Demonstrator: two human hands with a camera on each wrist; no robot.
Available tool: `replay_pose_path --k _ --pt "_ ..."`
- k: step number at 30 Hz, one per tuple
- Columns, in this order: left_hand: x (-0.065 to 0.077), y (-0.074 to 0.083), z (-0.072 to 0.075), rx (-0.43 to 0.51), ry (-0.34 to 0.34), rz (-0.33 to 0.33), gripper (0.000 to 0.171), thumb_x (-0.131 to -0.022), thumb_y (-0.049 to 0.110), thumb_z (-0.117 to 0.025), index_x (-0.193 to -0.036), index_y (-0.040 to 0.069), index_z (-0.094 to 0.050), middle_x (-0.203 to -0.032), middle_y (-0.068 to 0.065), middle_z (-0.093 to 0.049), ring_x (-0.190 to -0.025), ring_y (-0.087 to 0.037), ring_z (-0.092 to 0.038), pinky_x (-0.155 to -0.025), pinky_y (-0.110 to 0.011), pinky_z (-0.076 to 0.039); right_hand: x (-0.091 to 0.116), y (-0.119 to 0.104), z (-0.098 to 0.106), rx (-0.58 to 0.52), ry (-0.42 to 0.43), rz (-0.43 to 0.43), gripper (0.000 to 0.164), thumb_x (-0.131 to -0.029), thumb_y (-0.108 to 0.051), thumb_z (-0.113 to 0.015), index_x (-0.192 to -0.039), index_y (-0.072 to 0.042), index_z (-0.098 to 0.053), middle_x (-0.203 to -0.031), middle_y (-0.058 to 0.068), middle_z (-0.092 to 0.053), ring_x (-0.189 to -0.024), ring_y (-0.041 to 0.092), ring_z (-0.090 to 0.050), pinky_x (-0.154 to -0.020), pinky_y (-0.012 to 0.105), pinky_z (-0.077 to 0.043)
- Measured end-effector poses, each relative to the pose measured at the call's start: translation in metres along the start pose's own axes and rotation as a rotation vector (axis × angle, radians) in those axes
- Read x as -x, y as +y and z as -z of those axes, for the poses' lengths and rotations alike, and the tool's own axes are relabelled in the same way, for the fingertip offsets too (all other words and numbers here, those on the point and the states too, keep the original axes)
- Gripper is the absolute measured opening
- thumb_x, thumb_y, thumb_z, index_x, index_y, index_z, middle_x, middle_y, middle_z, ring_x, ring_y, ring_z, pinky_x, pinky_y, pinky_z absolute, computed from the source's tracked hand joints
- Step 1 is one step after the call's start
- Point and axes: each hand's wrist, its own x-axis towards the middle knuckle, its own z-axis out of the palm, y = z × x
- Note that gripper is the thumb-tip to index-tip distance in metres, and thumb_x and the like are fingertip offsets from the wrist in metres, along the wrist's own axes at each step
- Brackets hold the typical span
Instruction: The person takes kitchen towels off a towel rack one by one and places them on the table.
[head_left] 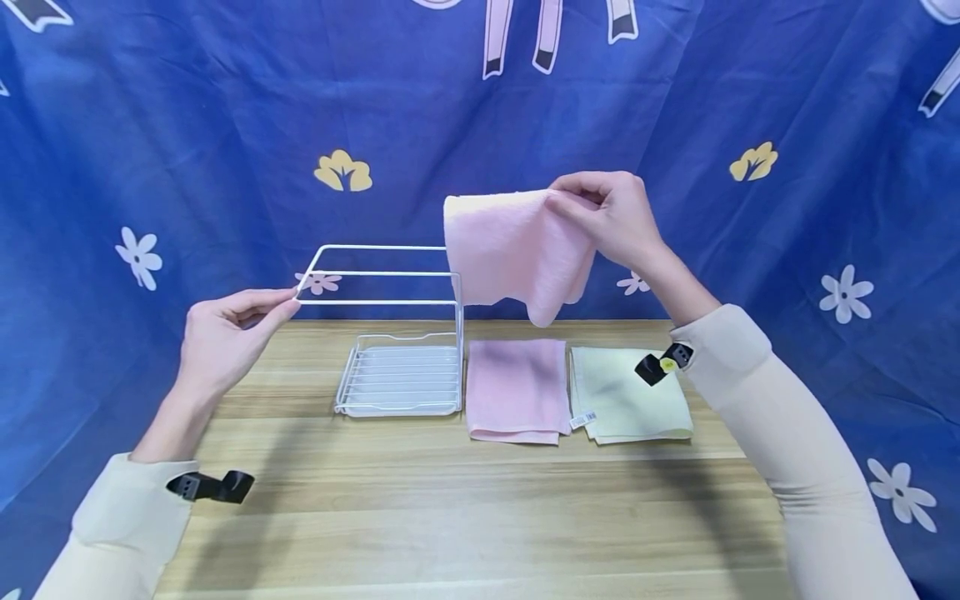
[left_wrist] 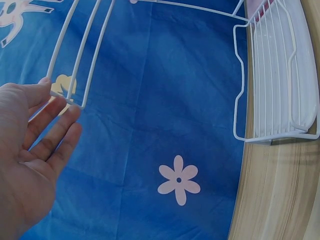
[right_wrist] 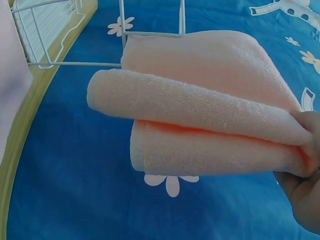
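Observation:
A white wire rack (head_left: 375, 302) stands on the table, its upper rails reaching left above its slatted base. My left hand (head_left: 232, 337) pinches the left end of those rails; in the left wrist view the other fingers of the left hand (left_wrist: 47, 130) are loosely bent beside the rack's rails (left_wrist: 75, 65). At the rack's right end hangs a light pink towel (head_left: 502, 246), which covers the rail ends there. My right hand (head_left: 618, 217) pinches this towel's upper right corner. In the right wrist view the pink towel (right_wrist: 200, 102) falls in soft folds from the right hand (right_wrist: 305, 195).
Right of the rack's white tray (head_left: 405, 379), a folded pink towel (head_left: 517, 387) lies on the wooden table (head_left: 450, 517). Beside it is a folded pale green towel (head_left: 637, 400) with a small white label (head_left: 582, 419). A blue patterned curtain (head_left: 480, 125) hangs behind.

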Motion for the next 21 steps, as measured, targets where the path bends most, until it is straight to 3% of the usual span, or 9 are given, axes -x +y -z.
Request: replay_pose_path --k 7,15,21 --pt "0.001 0.0 0.001 0.002 0.0 0.009 0.027 -0.094 0.022 -0.082 -0.115 0.005 -0.082 -0.088 0.046 -0.066 -0.08 0.022 -0.066 -0.072 0.001 -0.05 0.017 0.01 0.014 0.002 0.037 -0.036 0.017 -0.096 -0.028 -0.079 -0.104 -0.014 -0.085 -0.098 0.001 -0.082 -0.087 0.002 -0.069 -0.075 0.016 -0.052" --pt "0.0 0.0 0.002 0.0 0.003 0.009 0.026 -0.094 0.022 -0.081 -0.115 0.005 -0.082 -0.088 0.047 -0.066 -0.08 0.022 -0.066 -0.072 0.001 -0.05 0.039 0.03 0.031 0.029 0.051 -0.053 0.016 -0.096 -0.026 -0.079 -0.102 -0.013 -0.085 -0.086 -0.026 -0.074 -0.078 0.002 -0.065 -0.067 0.015 -0.048" --pt "-0.001 0.002 0.002 0.013 -0.003 0.005 0.026 -0.094 0.02 -0.081 -0.115 0.004 -0.081 -0.089 0.046 -0.066 -0.081 0.022 -0.066 -0.073 0.001 -0.051 0.058 0.045 0.047 0.07 0.055 -0.085 0.017 -0.096 -0.026 -0.079 -0.103 -0.012 -0.084 -0.084 -0.034 -0.07 -0.074 0.002 -0.063 -0.063 0.014 -0.046"
